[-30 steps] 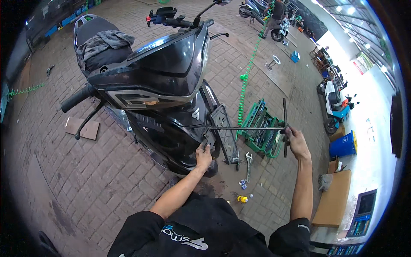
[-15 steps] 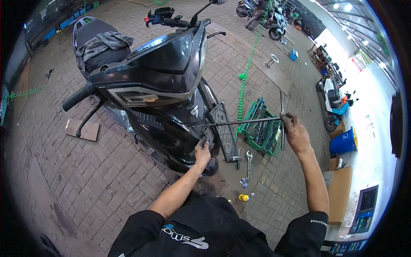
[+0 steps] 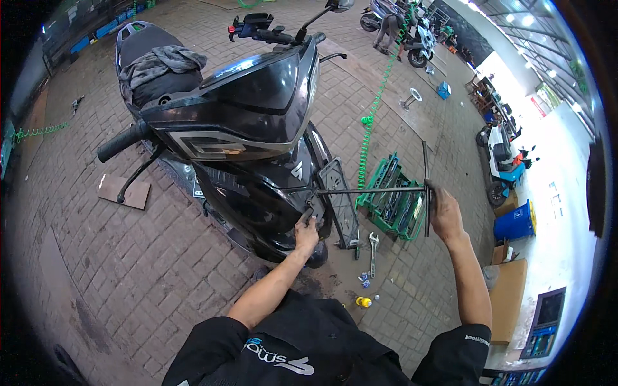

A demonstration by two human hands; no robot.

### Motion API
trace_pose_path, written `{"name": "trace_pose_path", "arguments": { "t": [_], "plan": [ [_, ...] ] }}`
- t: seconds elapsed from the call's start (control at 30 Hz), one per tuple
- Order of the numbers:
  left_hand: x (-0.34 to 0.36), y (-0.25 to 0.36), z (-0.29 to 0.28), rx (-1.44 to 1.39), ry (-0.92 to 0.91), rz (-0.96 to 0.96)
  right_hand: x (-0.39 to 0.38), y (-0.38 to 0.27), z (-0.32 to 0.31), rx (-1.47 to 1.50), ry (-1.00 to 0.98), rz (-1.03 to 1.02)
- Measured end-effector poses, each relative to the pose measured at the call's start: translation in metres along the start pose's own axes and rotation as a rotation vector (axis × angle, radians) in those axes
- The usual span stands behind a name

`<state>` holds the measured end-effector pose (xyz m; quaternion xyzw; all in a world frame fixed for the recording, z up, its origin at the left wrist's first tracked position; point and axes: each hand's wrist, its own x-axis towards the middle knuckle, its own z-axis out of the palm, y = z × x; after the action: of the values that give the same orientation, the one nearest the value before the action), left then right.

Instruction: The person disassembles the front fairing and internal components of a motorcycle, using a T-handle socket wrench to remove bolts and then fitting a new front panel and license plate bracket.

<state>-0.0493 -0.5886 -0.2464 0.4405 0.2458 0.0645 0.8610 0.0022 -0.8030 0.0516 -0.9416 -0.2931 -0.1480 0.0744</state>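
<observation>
A black scooter (image 3: 244,109) fills the middle, a grey cloth (image 3: 158,67) draped on its seat. My right hand (image 3: 444,209) grips the crossbar of a long T-handle wrench (image 3: 373,190), whose shaft runs level to the scooter's lower front. There my left hand (image 3: 306,231) pinches at a small dark piece by the wrench tip, too small to name. A dark slotted panel (image 3: 341,206) leans beside the front wheel. Right of it lie a green toolbox (image 3: 393,206) of tools, an adjustable wrench (image 3: 373,257) and a yellow bottle (image 3: 364,302).
A coiled green air hose (image 3: 368,141) hangs behind the toolbox. A person (image 3: 389,32) bends by parked scooters at the back. Along the right wall stand scooters (image 3: 505,167), a blue bin (image 3: 512,222) and cardboard (image 3: 508,299). A flat board (image 3: 125,192) lies at left.
My right hand and the wrench crossbar rose, then came back down slightly, with the grip shifted on the bar. My left hand stays at the scooter front. The person at the back bends over further.
</observation>
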Motion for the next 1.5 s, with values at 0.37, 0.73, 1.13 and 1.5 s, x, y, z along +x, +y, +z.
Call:
{"name": "trace_pose_path", "arguments": {
  "t": [0.37,0.73,1.13,1.5],
  "plan": [
    [0.017,-0.029,-0.007,0.104,0.003,0.118,0.01,-0.004,-0.009,0.128,-0.226,0.352],
    [0.017,-0.025,-0.012,0.096,0.019,0.074,0.004,-0.021,-0.007,-0.068,0.068,-0.047],
    [0.008,-0.007,-0.007,-0.048,-0.01,-0.008,0.002,-0.032,-0.009,0.203,0.008,0.358],
    [-0.002,0.013,-0.003,-0.017,-0.007,-0.016,0.008,-0.01,-0.008,-0.175,-0.072,0.072]
  ]
}}
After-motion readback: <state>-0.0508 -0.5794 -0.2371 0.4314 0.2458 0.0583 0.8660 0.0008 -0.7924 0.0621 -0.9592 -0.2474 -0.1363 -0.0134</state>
